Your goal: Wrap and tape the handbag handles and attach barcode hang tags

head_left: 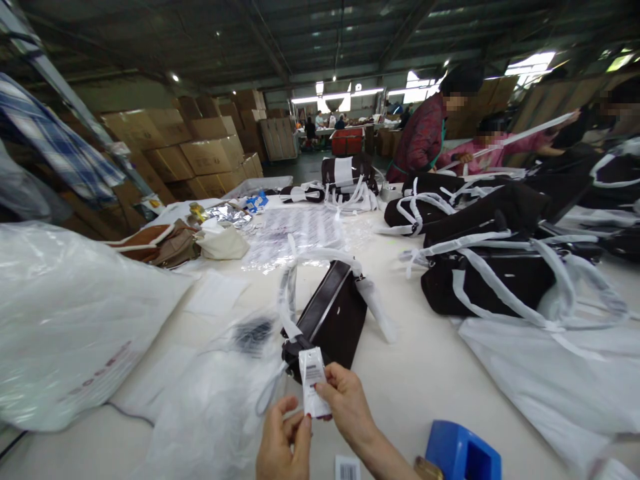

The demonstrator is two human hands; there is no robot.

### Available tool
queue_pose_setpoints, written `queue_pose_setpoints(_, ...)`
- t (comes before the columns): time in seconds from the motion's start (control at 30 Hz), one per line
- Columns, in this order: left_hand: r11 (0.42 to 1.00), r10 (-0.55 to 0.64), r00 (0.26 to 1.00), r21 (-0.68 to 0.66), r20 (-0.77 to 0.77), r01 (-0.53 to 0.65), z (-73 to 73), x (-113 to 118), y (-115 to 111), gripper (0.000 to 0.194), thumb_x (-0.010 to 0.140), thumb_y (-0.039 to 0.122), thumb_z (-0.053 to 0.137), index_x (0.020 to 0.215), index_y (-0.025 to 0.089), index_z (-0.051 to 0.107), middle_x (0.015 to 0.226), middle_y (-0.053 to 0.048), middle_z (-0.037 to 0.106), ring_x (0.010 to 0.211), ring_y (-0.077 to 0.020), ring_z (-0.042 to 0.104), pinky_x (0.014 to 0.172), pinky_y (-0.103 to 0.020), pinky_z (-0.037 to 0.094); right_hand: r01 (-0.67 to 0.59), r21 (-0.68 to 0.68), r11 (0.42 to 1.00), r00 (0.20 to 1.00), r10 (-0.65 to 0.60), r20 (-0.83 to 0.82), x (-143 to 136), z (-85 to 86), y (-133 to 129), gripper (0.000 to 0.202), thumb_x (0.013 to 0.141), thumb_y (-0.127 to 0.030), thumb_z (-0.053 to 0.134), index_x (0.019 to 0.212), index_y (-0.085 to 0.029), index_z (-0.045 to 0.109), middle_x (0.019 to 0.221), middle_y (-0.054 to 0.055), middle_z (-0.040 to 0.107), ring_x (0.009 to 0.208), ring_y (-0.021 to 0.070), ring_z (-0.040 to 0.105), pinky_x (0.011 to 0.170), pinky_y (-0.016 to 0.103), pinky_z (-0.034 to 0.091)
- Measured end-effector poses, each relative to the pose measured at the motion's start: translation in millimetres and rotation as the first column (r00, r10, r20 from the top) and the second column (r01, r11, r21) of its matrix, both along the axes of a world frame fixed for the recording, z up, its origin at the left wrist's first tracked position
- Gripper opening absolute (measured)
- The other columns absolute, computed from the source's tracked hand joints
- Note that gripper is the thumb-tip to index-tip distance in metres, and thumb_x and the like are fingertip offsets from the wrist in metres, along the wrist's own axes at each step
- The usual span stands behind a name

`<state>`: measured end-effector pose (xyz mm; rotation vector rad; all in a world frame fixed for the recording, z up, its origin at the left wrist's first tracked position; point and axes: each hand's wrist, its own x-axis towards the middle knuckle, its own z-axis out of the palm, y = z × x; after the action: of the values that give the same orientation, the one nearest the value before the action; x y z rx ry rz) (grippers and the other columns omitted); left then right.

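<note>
A small dark brown handbag (337, 313) stands tilted on the white table, its strap (286, 293) wrapped in white protective film. In front of the bag's near end is a white printed hang tag (313, 380). My right hand (349, 405) pinches the tag from the right, thumb on its printed face. Fingers curled, my left hand (284, 441) holds the tag's lower left corner by the thumb tip. A thin pale loop (271, 390) hangs beside the bag's near end. Below the hands lies a barcode label (347, 469), partly cut off.
A blue tape dispenser (463, 450) stands at the near right. Wrapped dark bags (495, 280) pile up along the right. Clear plastic (200, 407) and a large filled plastic bag (75, 320) cover the left. Co-workers (420, 143) stand across the table; cartons (213, 157) are stacked behind.
</note>
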<state>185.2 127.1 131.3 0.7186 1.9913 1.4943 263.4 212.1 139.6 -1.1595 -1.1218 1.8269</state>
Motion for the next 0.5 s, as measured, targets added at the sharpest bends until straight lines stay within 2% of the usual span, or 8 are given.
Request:
queue_pose_setpoints(0.13,1.0,0.012,0.999,-0.013,0.034,-0.012,-5.0,5.9,-5.3,0.037,0.065,0.039,0.063,0.095,0.019,0.055,0.095,-0.01,0.069,0.077,-0.0224,0.068,0.065,-0.029,0.054,0.004,0.065,0.998,0.999,-0.008,0.054,-0.8,0.2,-0.5,0.008,0.061,-0.027,0.047,0.06,-0.02,0.047,0.047,-0.005,0.049,0.037,0.0091,0.042,0.033,0.02,0.029)
queue_pose_setpoints(0.27,0.999,0.033,0.992,-0.006,0.123,-0.032,-6.6,11.7,-8.2,0.04,0.063,0.038,0.066,0.095,0.02,0.053,0.094,-0.01,0.069,0.084,-0.0255,0.067,0.067,-0.031,0.054,0.018,0.153,0.988,0.993,-0.036,0.114,1.2,-2.9,-2.7,0.01,0.064,-0.029,0.046,0.059,-0.02,0.045,0.048,-0.005,0.045,0.041,0.0089,0.038,0.037,0.02,0.028)
queue_pose_setpoints(0.5,0.997,0.066,0.986,0.016,0.155,-0.069,-6.5,19.8,-8.2,0.043,0.062,0.041,0.065,0.096,0.02,0.049,0.102,-0.011,0.063,0.092,-0.0273,0.065,0.066,-0.029,0.054,-0.004,0.29,0.957,0.974,-0.062,0.217,4.2,-8.1,-6.5,0.014,0.069,-0.03,0.044,0.06,-0.02,0.044,0.051,-0.005,0.042,0.047,0.01,0.038,0.045,0.022,0.029)
